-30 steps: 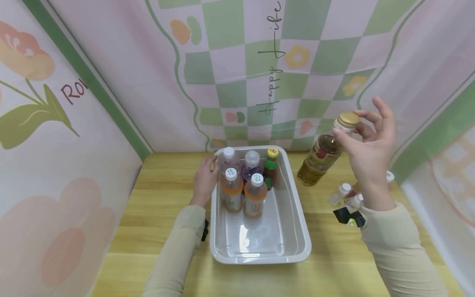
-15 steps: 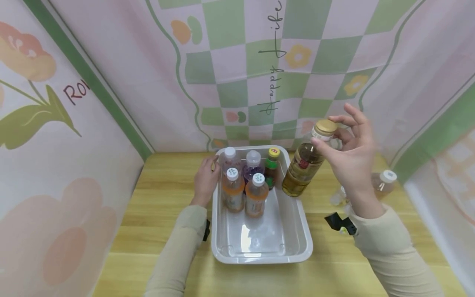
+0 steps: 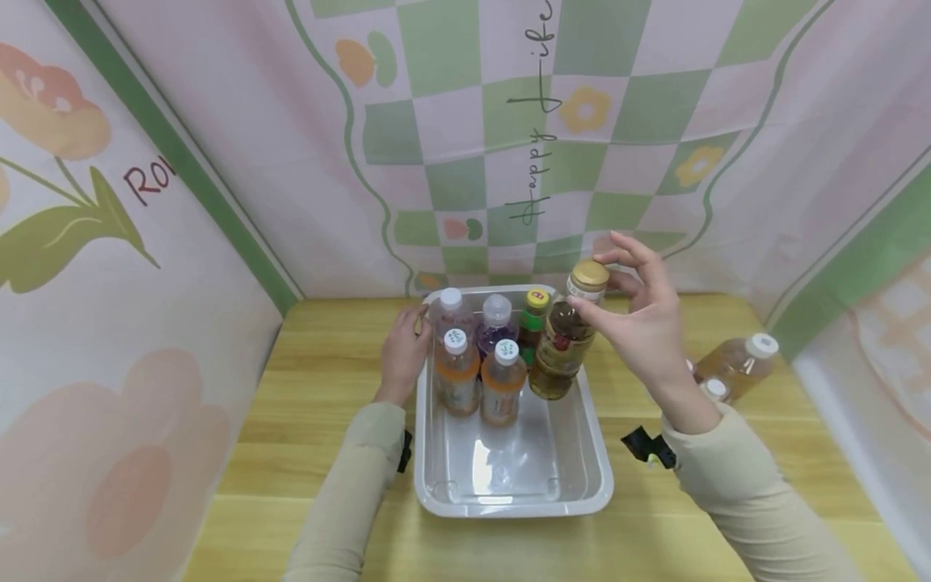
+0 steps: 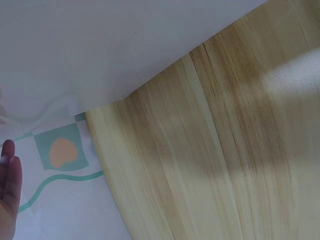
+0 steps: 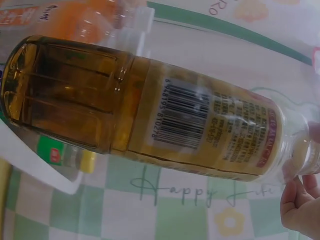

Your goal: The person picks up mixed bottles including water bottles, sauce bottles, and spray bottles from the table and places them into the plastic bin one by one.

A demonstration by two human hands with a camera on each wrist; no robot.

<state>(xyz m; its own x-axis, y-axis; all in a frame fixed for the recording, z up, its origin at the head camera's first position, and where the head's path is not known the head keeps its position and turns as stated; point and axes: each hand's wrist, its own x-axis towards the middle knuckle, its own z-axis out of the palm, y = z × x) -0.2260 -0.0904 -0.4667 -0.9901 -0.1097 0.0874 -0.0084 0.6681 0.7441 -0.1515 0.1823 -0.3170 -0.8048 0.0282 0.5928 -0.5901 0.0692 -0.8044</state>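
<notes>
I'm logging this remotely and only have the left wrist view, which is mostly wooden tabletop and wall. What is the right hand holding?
Observer: In the head view, the right hand holds a gold-capped bottle near its cap, with its base over the gray-white tub.
Operator: None of that reaches me. What else is in that tub?
Observer: Five bottles, grouped toward its far end.
Operator: My view catches just part of the left hand. Where is it?
Observer: At the tub's left rim, by the far end; how firmly it holds there I can't tell.
</notes>
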